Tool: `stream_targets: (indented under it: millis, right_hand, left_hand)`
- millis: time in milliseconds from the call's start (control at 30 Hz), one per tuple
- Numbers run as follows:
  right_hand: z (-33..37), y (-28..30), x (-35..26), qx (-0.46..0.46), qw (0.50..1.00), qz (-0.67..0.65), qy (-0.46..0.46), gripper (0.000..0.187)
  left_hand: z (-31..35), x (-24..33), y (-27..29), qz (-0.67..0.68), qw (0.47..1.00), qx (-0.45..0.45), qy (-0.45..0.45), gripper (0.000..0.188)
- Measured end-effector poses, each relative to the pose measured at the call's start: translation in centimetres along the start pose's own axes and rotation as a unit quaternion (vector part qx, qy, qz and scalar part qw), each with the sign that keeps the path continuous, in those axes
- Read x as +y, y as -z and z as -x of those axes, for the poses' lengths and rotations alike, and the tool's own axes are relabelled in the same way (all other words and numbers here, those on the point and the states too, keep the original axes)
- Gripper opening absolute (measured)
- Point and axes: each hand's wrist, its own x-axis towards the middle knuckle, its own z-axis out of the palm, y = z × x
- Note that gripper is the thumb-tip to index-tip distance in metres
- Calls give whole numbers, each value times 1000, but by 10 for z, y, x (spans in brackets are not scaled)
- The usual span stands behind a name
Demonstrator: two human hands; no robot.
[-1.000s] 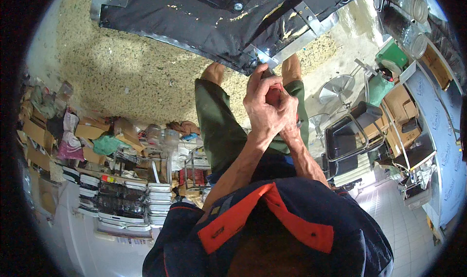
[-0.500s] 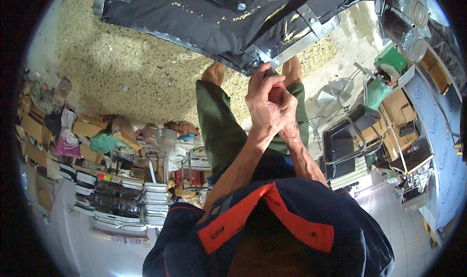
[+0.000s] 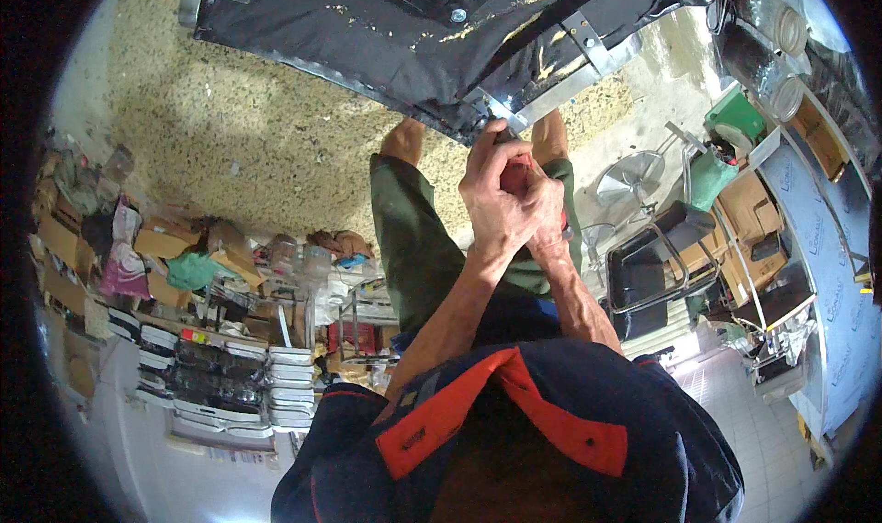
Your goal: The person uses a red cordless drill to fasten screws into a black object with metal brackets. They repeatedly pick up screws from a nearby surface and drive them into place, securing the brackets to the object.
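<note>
A red-and-dark tool (image 3: 516, 174) is wrapped tightly by the left hand (image 3: 491, 203) and the right hand (image 3: 549, 211) together, its front end directed at the metal strip (image 3: 562, 93) on the black-covered panel's (image 3: 367, 59) near edge. Work on a fixing there appears to be in hand, tightening or loosening impossible to tell, and steady, straight pressure seems called for next, though the contact point is hidden. Bare feet (image 3: 401, 142) are placed beside that edge, a black chair (image 3: 652, 257) parked well clear rightward.
</note>
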Motion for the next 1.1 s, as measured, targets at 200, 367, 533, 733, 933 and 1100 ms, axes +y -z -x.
stream_targets:
  millis: [200, 367, 533, 733, 933, 1100]
  right_hand:
    - [2, -3, -2, 5, 999, -23, -22, 28]
    - [-1, 0, -3, -2, 999, 45, 14, 34]
    - [-8, 7, 1, -7, 997, 64, 45, 30]
    - [-8, 4, 7, -8, 995, 86, 55, 23]
    - [-8, 5, 10, -18, 995, 78, 53, 37]
    - [-13, 8, 8, -17, 989, 114, 92, 35]
  left_hand:
    - [-3, -3, 1, -21, 999, -3, -33, 33]
    - [-2, -4, 2, 25, 999, -13, 17, 36]
    - [-4, -3, 0, 27, 1000, -8, 4, 36]
    - [-8, -4, 0, 2, 999, 17, -45, 37]
    - [-8, -3, -1, 37, 999, 16, -22, 36]
    - [-12, -1, -1, 21, 998, 29, -43, 33]
